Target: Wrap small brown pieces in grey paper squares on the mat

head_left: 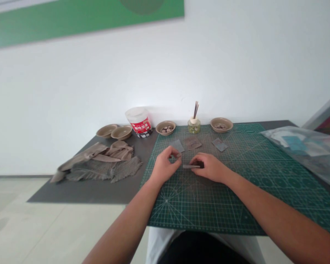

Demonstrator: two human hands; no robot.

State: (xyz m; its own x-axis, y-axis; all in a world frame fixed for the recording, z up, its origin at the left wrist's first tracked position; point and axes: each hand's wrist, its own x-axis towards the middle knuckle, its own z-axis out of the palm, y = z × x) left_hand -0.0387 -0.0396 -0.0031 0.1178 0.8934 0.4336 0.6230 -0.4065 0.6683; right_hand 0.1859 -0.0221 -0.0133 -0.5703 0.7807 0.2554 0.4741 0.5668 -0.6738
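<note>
1. R hand (209,167) pinches a thin gray piece (191,166), fingers curled in tight.
2. It's over the green mat (181,212), btwn both hands; long side runs L–R, free end points L.
3. L hand (165,165) is curled, thumb & fingertip close; can't tell if it's got anything.
4. Brownish square (192,142) lies just behind.

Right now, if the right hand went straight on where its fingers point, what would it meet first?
Most likely the left hand, just across a small gap over the green mat, though depth is hard to judge here.
</note>
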